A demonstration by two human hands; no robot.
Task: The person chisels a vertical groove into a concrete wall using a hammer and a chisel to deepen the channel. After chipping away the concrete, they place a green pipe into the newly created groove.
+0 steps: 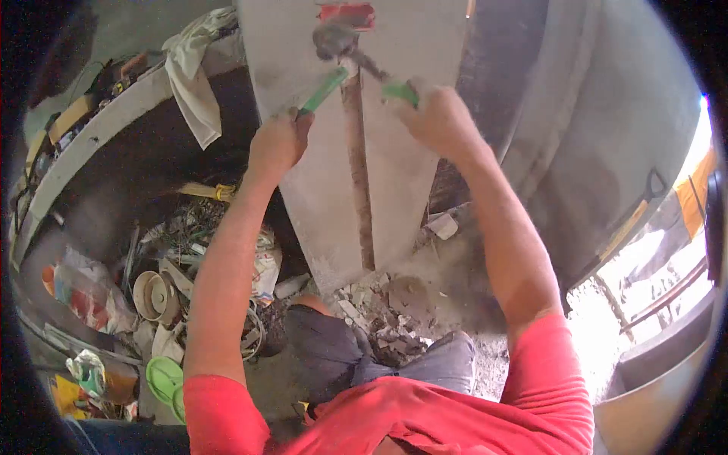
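My left hand (277,144) is closed around the green handle of a chisel (324,89), which slants up to the right against the grey wall (409,167). The chisel's tip is hard to make out. In my right hand (440,117) is a hammer (334,42) with a green grip, its dark head blurred by motion just above the chisel's upper end. Below them a rough vertical groove (355,167) runs down the wall. Above the hammer head, a red electrical box (347,15) is set into the wall.
Broken rubble (394,334) lies at the wall's foot, by my knees. To the left are heaped scraps, a round beige container (155,297) and green slippers (163,377). A white cloth (196,76) hangs over a ledge with tools. A shovel handle (654,184) leans at right.
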